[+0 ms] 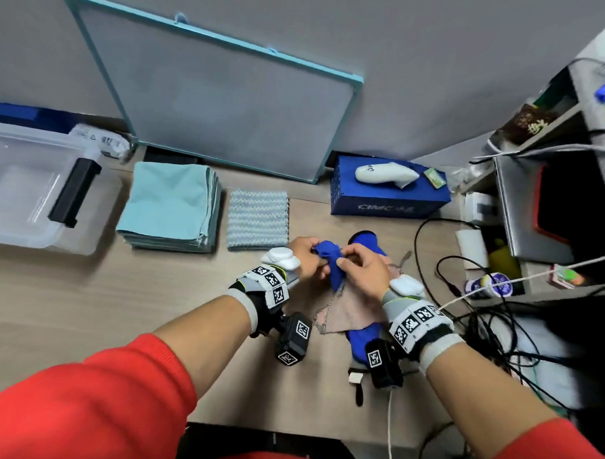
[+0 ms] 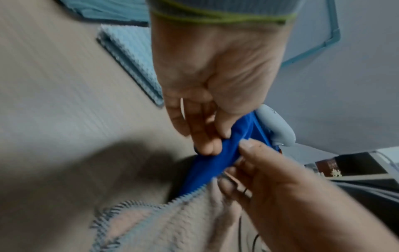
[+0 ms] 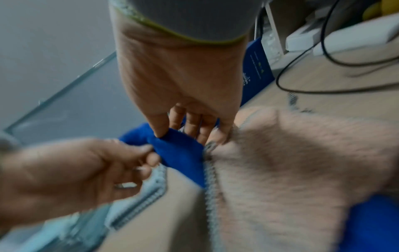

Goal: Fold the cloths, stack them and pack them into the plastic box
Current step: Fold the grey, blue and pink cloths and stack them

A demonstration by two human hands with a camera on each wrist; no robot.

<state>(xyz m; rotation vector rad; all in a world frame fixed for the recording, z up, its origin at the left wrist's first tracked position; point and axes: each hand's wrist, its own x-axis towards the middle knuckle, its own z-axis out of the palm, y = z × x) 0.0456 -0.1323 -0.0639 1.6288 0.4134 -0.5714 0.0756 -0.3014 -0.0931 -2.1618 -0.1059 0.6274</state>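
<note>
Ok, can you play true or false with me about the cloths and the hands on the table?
1. Both hands pinch the blue cloth. True: the left hand and the right hand each grip it.
2. The plastic box is full of cloths. False: no cloths show inside it.
3. A stack of teal cloths sits folded beside the box. True.
4. The pink cloth is neatly folded. False: it lies rumpled under the blue one.
5. The zigzag cloth lies on top of the teal stack. False: it lies on the table beside it.
</note>
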